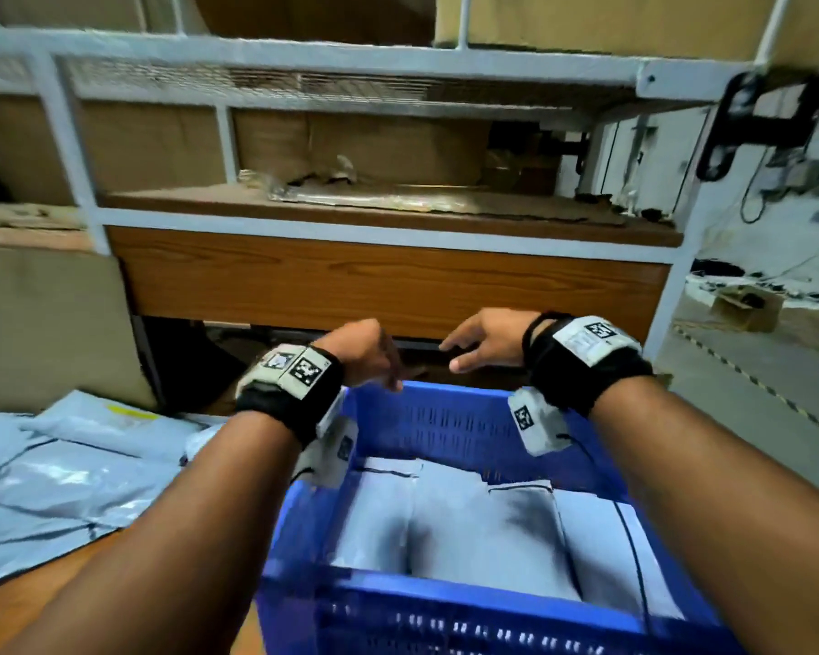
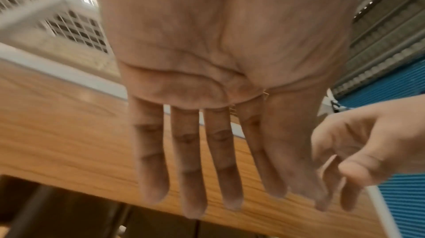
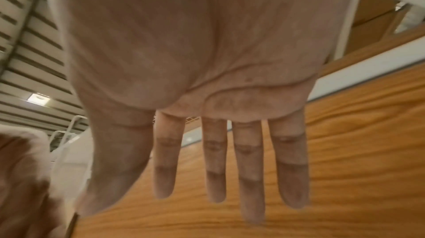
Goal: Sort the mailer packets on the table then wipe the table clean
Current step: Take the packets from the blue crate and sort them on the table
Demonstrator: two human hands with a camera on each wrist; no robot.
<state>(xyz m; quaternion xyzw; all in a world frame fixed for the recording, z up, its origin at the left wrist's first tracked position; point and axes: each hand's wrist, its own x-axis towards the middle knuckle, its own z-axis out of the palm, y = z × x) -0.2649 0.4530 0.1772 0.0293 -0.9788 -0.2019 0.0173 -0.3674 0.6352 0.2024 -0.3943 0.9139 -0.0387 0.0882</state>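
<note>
Grey mailer packets (image 1: 492, 527) stand packed inside blue crate (image 1: 445, 602) right below you; more packets (image 1: 58, 484) lie loose on wooden table (image 1: 15, 602) at your left. Your left hand (image 1: 360, 352) and right hand (image 1: 483, 342) hover over crate's far rim, near each other, fingers straight, slightly apart, gripping nothing. Wood-panelled rack (image 1: 374, 281) beyond.

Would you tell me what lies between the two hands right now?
Nothing: in the head view, the left hand and right hand hover apart, empty, above the blue crate's far rim.
</note>
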